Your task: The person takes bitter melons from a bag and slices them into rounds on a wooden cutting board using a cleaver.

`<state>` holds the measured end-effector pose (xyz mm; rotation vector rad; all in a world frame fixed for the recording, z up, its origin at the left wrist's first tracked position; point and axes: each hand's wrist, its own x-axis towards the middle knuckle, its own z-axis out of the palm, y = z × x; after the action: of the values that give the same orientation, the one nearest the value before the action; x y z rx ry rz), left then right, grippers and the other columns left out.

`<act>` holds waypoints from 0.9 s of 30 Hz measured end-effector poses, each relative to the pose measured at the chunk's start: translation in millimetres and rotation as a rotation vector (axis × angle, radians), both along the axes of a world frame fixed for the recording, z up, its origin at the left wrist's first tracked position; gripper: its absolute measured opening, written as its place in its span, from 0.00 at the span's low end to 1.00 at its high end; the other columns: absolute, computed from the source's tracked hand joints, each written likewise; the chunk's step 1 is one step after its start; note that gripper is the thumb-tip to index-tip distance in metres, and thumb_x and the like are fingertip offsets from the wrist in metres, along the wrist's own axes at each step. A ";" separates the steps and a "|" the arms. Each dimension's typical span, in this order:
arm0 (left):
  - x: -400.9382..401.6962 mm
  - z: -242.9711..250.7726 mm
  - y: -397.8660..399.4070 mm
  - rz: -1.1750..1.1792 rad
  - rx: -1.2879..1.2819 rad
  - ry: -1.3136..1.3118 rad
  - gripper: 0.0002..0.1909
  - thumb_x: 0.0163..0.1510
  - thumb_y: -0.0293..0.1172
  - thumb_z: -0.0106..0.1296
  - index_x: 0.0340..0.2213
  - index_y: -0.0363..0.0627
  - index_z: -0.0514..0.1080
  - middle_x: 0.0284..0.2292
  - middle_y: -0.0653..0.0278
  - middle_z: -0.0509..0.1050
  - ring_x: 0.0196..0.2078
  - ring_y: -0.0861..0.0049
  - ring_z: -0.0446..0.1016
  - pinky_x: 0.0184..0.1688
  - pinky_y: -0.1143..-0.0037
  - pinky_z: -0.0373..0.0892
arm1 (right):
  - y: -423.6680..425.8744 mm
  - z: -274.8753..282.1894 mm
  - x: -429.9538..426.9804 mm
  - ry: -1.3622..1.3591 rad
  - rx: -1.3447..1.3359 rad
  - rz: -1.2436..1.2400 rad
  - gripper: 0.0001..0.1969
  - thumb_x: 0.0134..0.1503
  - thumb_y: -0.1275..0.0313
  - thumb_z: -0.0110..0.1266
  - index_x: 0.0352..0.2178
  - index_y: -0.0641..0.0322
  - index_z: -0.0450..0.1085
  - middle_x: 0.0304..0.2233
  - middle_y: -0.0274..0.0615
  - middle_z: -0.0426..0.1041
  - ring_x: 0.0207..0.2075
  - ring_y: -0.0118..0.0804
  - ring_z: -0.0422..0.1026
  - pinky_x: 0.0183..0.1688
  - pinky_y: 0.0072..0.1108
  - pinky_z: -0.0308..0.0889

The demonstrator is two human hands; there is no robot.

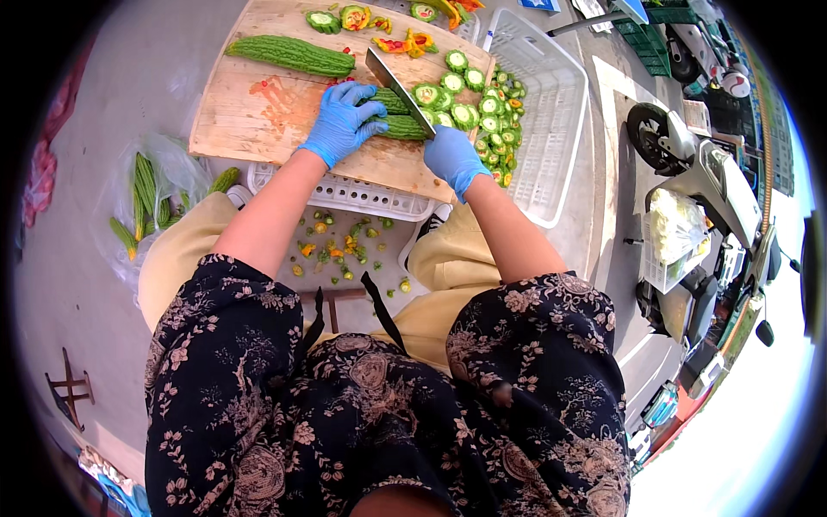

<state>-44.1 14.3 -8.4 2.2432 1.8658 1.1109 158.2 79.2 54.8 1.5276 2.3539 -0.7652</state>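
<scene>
My left hand (344,120), in a blue glove, presses two bitter melons (402,126) side by side onto a wooden cutting board (239,139). In my blue-gloved right hand (452,157) is the handle of a kitchen knife (399,89), its broad blade standing across the melons at their right end. Cut rounds of bitter melon (452,82) lie just right of the blade. A whole bitter melon (294,54) rests on the board beyond my left hand. Orange, overripe pieces with red seeds (407,44) are at the far side.
A white plastic crate (549,129) at the right holds many slices (496,139). The board lies over another white perforated basket (362,195). Trimmed ends (345,249) litter the floor between my feet. A plastic bag with bitter melons (147,187) sits at left; scooters (711,174) stand at right.
</scene>
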 end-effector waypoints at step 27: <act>10.6 6.1 1.5 0.049 0.054 -0.036 0.12 0.39 0.44 0.59 0.26 0.56 0.74 0.36 0.66 0.70 0.43 0.64 0.65 0.45 0.64 0.59 | 7.7 89.7 21.3 -0.054 -0.318 -0.151 0.17 0.47 0.67 0.48 0.30 0.77 0.68 0.21 0.55 0.69 0.20 0.44 0.69 0.24 0.30 0.65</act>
<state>-33.5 15.8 -2.3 2.2012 1.9097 1.2149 179.5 87.0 144.5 1.5725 1.9793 -1.0602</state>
